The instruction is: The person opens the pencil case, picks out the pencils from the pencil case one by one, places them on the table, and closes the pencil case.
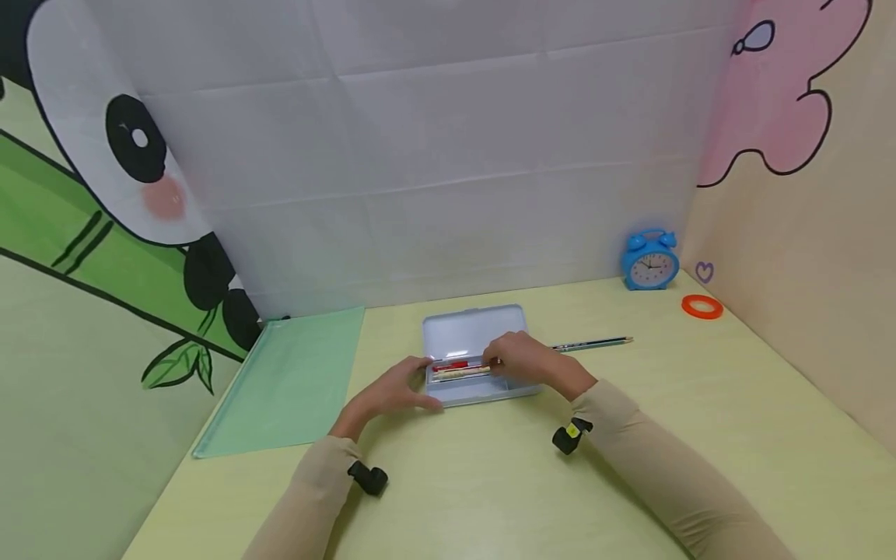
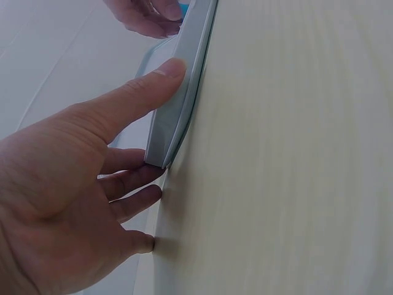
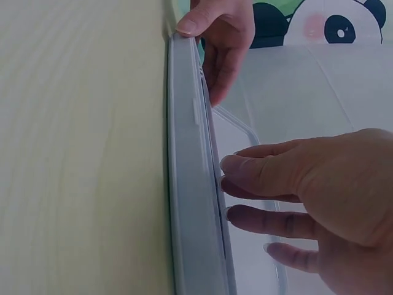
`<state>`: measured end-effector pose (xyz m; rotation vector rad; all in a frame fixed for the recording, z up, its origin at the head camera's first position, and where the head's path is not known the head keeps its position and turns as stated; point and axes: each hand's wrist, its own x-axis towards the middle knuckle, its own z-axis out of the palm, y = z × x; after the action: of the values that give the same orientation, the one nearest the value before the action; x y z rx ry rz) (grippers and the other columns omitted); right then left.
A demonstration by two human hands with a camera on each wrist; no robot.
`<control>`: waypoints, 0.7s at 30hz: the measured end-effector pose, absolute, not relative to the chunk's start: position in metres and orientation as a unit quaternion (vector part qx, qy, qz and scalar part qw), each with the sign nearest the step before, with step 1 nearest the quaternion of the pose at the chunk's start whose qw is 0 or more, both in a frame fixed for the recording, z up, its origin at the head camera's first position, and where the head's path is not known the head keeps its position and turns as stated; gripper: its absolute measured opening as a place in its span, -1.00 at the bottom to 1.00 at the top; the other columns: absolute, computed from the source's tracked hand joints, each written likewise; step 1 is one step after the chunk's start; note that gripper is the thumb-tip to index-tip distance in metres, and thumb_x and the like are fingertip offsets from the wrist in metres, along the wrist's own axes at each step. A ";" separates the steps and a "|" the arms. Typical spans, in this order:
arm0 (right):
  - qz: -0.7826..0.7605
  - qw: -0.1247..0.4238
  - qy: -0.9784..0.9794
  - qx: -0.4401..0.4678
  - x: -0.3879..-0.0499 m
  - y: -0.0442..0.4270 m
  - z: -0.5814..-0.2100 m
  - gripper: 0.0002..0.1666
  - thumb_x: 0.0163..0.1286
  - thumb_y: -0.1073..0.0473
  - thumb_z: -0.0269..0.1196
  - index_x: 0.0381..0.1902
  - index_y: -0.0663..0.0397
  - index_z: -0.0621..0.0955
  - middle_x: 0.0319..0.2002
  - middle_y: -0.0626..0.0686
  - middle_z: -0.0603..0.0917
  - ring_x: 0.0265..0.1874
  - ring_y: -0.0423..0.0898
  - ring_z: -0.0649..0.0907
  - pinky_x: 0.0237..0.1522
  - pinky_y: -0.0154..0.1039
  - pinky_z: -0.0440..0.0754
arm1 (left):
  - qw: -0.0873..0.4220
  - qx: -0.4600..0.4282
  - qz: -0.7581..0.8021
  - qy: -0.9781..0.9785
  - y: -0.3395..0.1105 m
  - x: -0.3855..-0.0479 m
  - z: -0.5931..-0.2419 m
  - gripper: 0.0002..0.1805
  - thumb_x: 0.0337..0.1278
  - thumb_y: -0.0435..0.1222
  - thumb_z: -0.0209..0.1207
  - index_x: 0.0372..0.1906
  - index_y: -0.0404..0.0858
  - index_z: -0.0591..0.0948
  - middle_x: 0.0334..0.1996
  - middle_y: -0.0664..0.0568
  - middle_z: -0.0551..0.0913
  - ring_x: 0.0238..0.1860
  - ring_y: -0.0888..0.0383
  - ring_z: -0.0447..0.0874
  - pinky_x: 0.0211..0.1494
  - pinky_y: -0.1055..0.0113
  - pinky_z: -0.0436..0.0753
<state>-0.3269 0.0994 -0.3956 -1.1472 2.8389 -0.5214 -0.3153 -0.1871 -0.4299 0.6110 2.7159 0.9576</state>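
An open light-blue pencil case [image 1: 476,330] lies on the table with its lid tipped back. Inside are a red pen [image 1: 451,365] and a cream-coloured pen or pencil [image 1: 458,374]. My left hand [image 1: 395,389] grips the case's left end, thumb on the front wall [image 2: 169,117] and fingers around the side. Over the compartment, my right hand [image 1: 525,359] has thumb and index finger pinched together at the right end of the pens; the fingers hide most of what they hold. Behind the right hand, a dark pencil [image 1: 595,343] lies on the table.
A translucent green mat or folder [image 1: 287,381] lies at the left of the table [image 1: 476,490]. At the back right stand a blue alarm clock [image 1: 651,264] and, lying in front of it, an orange-red ring [image 1: 702,306]. A white printed sheet [image 1: 434,155] hangs behind the table.
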 end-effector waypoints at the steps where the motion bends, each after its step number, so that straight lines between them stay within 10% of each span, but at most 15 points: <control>1: -0.168 0.021 0.915 -0.366 -0.327 0.097 -0.397 -0.78 0.35 0.30 0.35 -0.06 0.11 0.77 -0.18 -0.03 0.75 -0.30 -0.13 0.57 -0.12 -0.20 0.62 | 0.099 0.207 0.322 0.919 -0.187 -0.315 -0.430 0.05 -0.13 0.02 0.55 0.46 -0.31 0.33 0.41 -0.13 0.35 0.43 -0.08 0.25 0.47 -0.03 0.24; 21: -0.147 -0.016 0.914 -0.379 -0.324 0.091 -0.408 -0.83 0.35 0.27 0.36 -0.12 0.11 0.78 -0.19 -0.03 0.75 -0.27 -0.13 0.63 -0.14 -0.12 0.60 | 0.098 0.205 0.323 0.919 -0.185 -0.315 -0.431 0.04 -0.12 -0.02 0.55 0.45 -0.33 0.33 0.40 -0.16 0.36 0.42 -0.10 0.26 0.47 -0.04 0.25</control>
<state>-0.3238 0.0907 -0.4084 -1.2027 2.9002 -0.4654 -0.3155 -0.1854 -0.4306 0.6069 2.7188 0.9558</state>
